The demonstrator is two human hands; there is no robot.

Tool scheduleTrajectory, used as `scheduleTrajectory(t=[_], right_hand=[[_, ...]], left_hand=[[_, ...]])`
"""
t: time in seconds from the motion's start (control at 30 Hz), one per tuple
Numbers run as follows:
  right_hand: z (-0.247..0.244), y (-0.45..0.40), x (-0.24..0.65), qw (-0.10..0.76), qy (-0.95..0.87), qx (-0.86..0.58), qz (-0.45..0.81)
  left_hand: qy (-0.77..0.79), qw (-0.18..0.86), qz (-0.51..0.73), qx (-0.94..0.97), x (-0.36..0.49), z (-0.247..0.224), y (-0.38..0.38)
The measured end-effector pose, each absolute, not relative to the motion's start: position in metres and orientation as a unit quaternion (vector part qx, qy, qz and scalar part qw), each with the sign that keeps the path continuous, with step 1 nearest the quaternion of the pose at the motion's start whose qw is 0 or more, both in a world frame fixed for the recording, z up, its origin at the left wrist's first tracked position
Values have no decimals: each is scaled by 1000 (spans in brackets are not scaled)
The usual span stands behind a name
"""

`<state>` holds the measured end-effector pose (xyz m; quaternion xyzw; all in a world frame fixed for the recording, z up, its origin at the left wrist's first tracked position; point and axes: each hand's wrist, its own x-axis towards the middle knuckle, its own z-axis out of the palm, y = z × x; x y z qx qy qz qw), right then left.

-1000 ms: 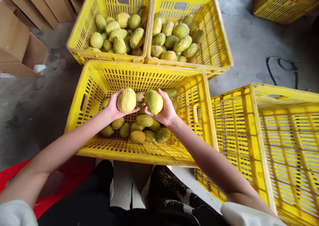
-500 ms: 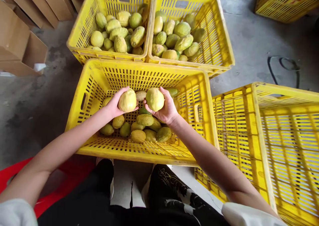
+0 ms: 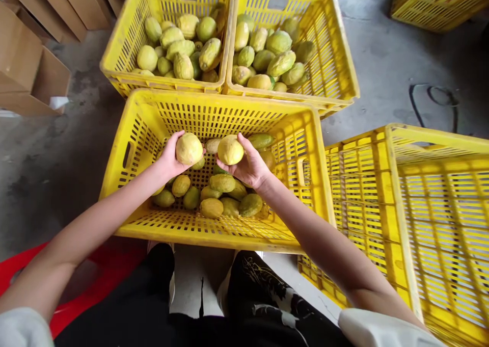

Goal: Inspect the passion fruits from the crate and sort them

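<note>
Over the near yellow crate (image 3: 214, 240), my left hand (image 3: 170, 159) has its fingers wrapped round a pale yellow fruit (image 3: 189, 149). A second pale yellow fruit (image 3: 230, 150) rests in my right hand (image 3: 254, 167), with the thumb on its upper right side and fingers beneath it. The two fruits are held apart, side by side. Below them in the crate lie several green-yellow fruits (image 3: 222, 183), some partly hidden by my hands. A longer green fruit (image 3: 261, 140) sits near the crate's far wall.
Two yellow crates with similar fruits, a left one (image 3: 164, 82) and a right one (image 3: 290, 96), stand beyond. Another yellow crate (image 3: 397, 224) is at the right. Cardboard boxes (image 3: 23, 56) stand at the left; a red stool-like object (image 3: 64, 311) is beside my legs.
Both hands have shifted slightly left with their fruits, and the fruits have turned a little. A fruit in the crate below my left hand has come into view.
</note>
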<state>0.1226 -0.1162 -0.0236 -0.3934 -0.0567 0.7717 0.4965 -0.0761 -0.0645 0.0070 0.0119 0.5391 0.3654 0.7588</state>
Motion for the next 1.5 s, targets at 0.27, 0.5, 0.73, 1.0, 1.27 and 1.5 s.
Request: scheduleTrajectory(t=[0.27, 0.5, 0.73, 1.0, 1.27, 1.5], right_hand=[[-19, -116, 127, 466, -78, -393, 789], [-20, -113, 127, 453, -64, -372, 807], [-19, -114, 123, 444, -38, -411, 796], [-31, -113, 126, 450, -29, -384, 806], [-22, -113, 123, 439, -29, -393, 807], [-24, -114, 125, 408, -28, -437, 801]], left_hand=[[541, 747, 387, -13, -69, 14, -72], [534, 774, 341, 21, -72, 10, -72], [536, 785, 310, 14, -74, 11, -72], [513, 778, 352, 88, -73, 12, -73], [534, 770, 348, -31, -75, 4, -76], [545, 780, 307, 19, -74, 0, -73]])
